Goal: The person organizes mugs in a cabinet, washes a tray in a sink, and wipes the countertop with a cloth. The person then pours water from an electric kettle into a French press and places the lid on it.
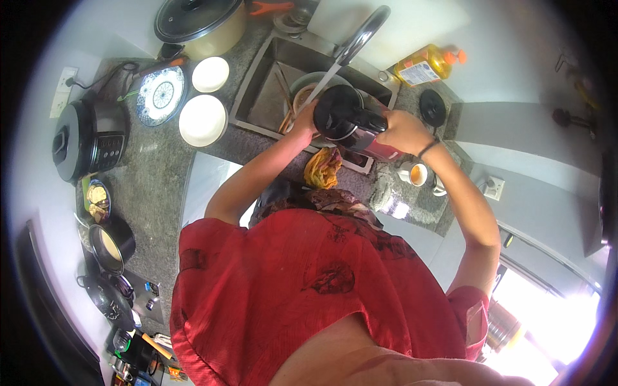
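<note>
A red and black electric kettle (pixel 345 118) is tilted over the near right part of the steel sink (pixel 263 103), its black lid towards the left. My right hand (pixel 408 132) grips it at the handle side. My left hand (pixel 305 123) is against the lid end, its fingers hidden behind the kettle. A pale stream that looks like running water comes down from the chrome faucet (pixel 364 34) towards my left hand. Bowls (pixel 314 79) and wooden chopsticks (pixel 285 108) lie in the sink, partly covered by the kettle. A crumpled yellow cloth (pixel 323 169) hangs at the sink's front edge.
Two white bowls (pixel 203 120) and a patterned plate (pixel 161 94) stand left of the sink, below a large lidded pot (pixel 207 29). A multicooker (pixel 91 137) is farther left. To the right are a dish soap bottle (pixel 425 65), a black disc (pixel 432 107) and a mug (pixel 413 172).
</note>
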### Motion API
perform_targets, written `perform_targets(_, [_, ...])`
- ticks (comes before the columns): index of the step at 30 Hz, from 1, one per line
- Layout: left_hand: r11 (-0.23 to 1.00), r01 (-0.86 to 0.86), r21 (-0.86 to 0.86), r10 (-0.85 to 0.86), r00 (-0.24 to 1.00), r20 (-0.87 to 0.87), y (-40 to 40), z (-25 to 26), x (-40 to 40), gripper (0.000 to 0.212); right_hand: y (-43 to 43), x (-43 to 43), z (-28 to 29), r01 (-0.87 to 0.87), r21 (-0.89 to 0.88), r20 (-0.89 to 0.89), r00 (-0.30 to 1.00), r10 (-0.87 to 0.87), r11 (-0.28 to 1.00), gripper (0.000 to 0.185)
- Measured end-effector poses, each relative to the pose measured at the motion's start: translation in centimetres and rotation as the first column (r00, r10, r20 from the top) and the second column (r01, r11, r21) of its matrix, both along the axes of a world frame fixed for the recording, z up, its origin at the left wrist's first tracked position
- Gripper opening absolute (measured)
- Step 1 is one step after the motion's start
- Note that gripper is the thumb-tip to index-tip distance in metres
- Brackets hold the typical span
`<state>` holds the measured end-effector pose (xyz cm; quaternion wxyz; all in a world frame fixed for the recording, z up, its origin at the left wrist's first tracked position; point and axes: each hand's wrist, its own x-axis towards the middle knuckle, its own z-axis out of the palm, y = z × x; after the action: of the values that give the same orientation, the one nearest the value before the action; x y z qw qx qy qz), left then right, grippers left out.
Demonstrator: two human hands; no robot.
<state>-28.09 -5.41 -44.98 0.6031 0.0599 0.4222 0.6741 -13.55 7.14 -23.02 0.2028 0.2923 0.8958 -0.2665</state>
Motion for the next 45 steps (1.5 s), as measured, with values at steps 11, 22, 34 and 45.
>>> perform_targets(11, [0.998,-0.044,-0.036,0.057,0.790,0.611,0.3,-0.3,3.2,0.055,0.7,-6.4,-1.8,-0.435,0.143,0.475,0.818,0.324,0.889,0.025])
perform_targets(22, [0.899,-0.326,0.293,0.046,0.735,0.676,-1.0,1.9,3.3,0.032,-0.2,-7.9,-2.3,-0.507,0.131,0.661,0.685,0.306,0.852,0.034])
perform_targets(34, [0.884,0.180,0.432,-0.005,0.927,-0.376,-1.0,19.9,6.4,0.051,4.4,6.5,-0.1,0.162,-0.457,-0.111,0.965,-0.237,0.875,0.029])
perform_targets(45, [0.911,0.252,0.326,0.248,0.296,-0.922,-2.6,20.9,5.3,0.036,-4.8,5.3,-5.8,0.353,-0.920,0.107,0.643,-0.758,0.169,0.048])
